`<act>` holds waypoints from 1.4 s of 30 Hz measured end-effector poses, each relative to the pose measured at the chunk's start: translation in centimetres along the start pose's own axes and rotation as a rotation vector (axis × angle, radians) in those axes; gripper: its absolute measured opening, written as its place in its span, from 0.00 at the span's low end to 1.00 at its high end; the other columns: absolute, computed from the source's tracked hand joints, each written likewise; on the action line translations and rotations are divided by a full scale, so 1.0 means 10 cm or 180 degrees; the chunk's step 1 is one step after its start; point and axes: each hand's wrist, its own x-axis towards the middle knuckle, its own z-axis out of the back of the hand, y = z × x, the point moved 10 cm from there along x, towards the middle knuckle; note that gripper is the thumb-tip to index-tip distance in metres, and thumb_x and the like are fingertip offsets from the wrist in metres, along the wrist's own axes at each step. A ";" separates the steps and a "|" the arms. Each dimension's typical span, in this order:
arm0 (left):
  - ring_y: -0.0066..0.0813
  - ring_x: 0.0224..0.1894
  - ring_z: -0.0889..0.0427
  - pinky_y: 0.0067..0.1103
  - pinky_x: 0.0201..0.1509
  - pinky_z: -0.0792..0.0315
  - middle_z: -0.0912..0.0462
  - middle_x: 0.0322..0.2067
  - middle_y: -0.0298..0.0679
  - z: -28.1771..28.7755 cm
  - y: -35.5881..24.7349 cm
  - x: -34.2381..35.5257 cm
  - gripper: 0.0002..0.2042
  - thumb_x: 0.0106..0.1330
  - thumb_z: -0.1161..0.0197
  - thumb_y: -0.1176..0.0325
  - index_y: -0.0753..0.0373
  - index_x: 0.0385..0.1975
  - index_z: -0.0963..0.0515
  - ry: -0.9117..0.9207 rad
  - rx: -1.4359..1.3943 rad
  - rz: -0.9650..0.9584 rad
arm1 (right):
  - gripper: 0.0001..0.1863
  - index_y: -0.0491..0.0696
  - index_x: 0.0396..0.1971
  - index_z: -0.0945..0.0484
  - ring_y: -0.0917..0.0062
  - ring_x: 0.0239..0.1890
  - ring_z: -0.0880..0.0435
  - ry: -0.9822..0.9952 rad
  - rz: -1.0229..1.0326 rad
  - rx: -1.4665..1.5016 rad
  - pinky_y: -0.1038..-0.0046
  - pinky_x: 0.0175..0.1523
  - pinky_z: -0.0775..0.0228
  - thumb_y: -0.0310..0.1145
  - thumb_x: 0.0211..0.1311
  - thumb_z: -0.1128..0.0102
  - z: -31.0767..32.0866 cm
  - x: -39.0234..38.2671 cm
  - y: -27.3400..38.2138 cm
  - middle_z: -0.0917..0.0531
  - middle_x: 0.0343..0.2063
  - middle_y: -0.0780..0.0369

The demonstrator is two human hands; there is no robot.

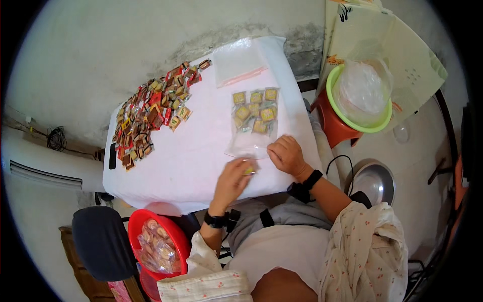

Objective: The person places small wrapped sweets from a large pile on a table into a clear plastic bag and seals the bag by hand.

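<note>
A pale wall, stained grey low down, runs behind a table (176, 176) draped in a white cloth. Along the table's left edge I have a broad heap of wrapped snacks (153, 113) in brown, red and yellow, with a flat black object (112, 156) just beside it. A stack of clear sheets or bags (236, 63) lies by the far edge, toward the far right corner.

Nearer the right edge lies a clear bag (242, 145), flat, its mouth toward the near edge — several square yellow packets (267, 114) sit inside its far part. Short of that mouth, my left hand (232, 178) pinches a small yellow wrapped piece (249, 171) in its fingertips. My right hand (288, 155) is at the bag's right corner on the mouth side, fingers curled — I cannot tell whether they grip the plastic.

Below the near left corner I see a red basin (135, 226) of wrapped pieces; off the right edge, a green basin (332, 88) holds clear plastic, and a metal bowl (375, 183) rests on the floor.
</note>
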 end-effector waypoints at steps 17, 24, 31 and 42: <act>0.55 0.52 0.29 0.37 0.56 0.32 0.27 0.50 0.54 -0.28 0.13 0.77 0.20 0.57 0.43 0.78 0.66 0.53 0.29 -0.0819 0.0763 0.0152 | 0.06 0.48 0.26 0.24 0.68 0.28 0.26 0.0070 -0.0012 0.0116 0.68 0.38 0.34 0.26 0.47 0.37 -0.02 -0.02 -0.02 0.26 0.23 0.62; 0.55 0.49 0.29 0.38 0.50 0.30 0.27 0.46 0.54 -0.43 0.18 0.68 0.22 0.53 0.42 0.79 0.66 0.52 0.29 -0.0347 0.0465 0.0251 | 0.06 0.48 0.26 0.24 0.68 0.28 0.26 0.0024 0.0048 0.0006 0.69 0.38 0.34 0.26 0.46 0.37 -0.01 0.01 0.00 0.26 0.23 0.62; 0.56 0.52 0.30 0.37 0.55 0.31 0.30 0.51 0.56 -0.32 0.16 0.81 0.21 0.56 0.44 0.80 0.67 0.52 0.30 -0.0648 0.0632 0.0081 | 0.05 0.48 0.26 0.24 0.67 0.27 0.26 0.0103 -0.0006 0.0090 0.67 0.38 0.34 0.26 0.47 0.37 -0.08 -0.02 -0.02 0.26 0.22 0.62; 0.48 0.44 0.24 0.32 0.49 0.29 0.22 0.40 0.49 0.10 0.36 -0.16 0.10 0.56 0.38 0.76 0.64 0.39 0.23 -0.0919 0.0515 0.0363 | 0.05 0.49 0.26 0.24 0.66 0.28 0.27 0.0205 -0.0061 -0.0087 0.68 0.37 0.35 0.27 0.49 0.36 -0.07 -0.03 -0.04 0.26 0.22 0.62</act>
